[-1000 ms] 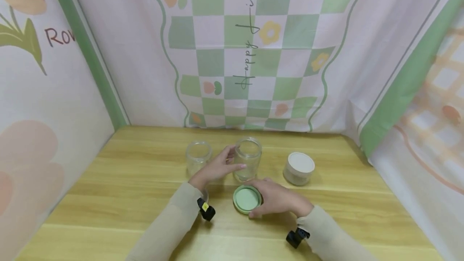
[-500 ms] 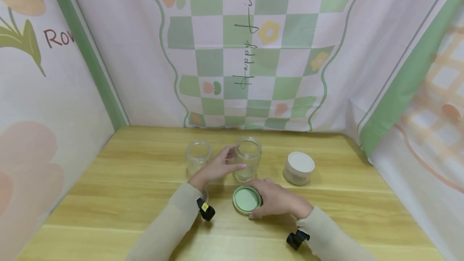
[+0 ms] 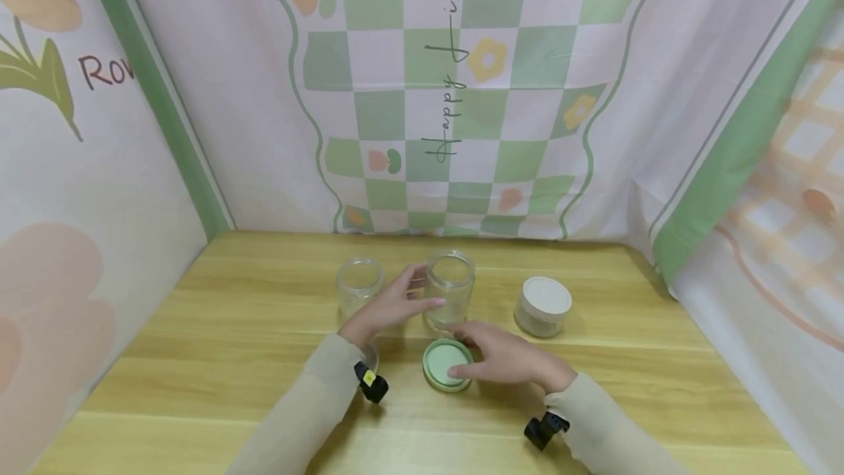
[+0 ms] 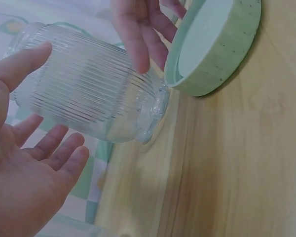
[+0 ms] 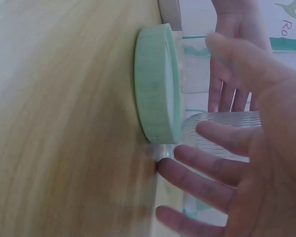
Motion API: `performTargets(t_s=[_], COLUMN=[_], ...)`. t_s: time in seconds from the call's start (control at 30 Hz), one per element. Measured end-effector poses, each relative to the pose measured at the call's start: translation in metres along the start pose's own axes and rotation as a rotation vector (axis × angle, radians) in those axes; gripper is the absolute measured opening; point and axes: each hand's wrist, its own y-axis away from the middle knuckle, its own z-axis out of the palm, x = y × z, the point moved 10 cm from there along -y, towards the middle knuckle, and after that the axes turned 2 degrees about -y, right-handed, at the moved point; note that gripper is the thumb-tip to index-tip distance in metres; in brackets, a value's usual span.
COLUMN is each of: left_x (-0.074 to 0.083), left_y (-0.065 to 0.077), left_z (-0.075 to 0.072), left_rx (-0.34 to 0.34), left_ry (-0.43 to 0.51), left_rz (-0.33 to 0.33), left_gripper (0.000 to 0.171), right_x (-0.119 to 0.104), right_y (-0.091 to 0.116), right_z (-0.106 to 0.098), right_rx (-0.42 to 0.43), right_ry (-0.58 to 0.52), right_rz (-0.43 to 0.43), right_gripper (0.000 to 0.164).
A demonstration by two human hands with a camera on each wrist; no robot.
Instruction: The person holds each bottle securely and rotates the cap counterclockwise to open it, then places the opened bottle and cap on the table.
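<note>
A green round lid (image 3: 447, 363) lies flat on the table, its raised rim and paler recessed disc facing up. Over its right edge hovers my right hand (image 3: 511, 356), fingers spread and holding nothing. In the right wrist view those fingers stand apart from the lid (image 5: 155, 84). Just behind the lid a clear glass jar (image 3: 451, 299) stands upright and uncovered; ribbed sides show in the left wrist view. My left hand (image 3: 393, 305) is at the jar's left side, thumb in front and fingers behind, loosely spread rather than gripping.
A second uncovered glass jar (image 3: 360, 286) stands to the left, partly behind the left hand. Off to the right is a short jar with a white lid (image 3: 547, 296). A small round rim (image 3: 371, 360) peeks out beside the left cuff. Printed curtains border the wooden table (image 3: 606, 402).
My right hand has let go of the green lid, its thumb lifting from the rim to above the disc. The left hand and the jars have stayed in place.
</note>
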Motion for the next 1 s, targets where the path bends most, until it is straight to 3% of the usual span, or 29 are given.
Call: performTargets(t_s=[0.3, 0.7, 1.0], left_x=[0.004, 0.025, 0.048], left_y=[0.003, 0.013, 0.021], left_z=[-0.004, -0.018, -0.027], left_rx=[0.004, 0.031, 0.08], left_ry=[-0.019, -0.05, -0.119], left_rz=[0.0, 0.077, 0.187], left_gripper=[0.085, 0.078, 0.071], right_x=[-0.009, -0.027, -0.033], right_y=[0.006, 0.015, 0.022], right_z=[-0.023, -0.063, -0.083], right_rx=[0.112, 0.224, 0.292], right_ry=[0.0, 0.103, 0.161], right_rz=[-0.008, -0.008, -0.034], right_gripper=[0.065, 0.056, 0.051])
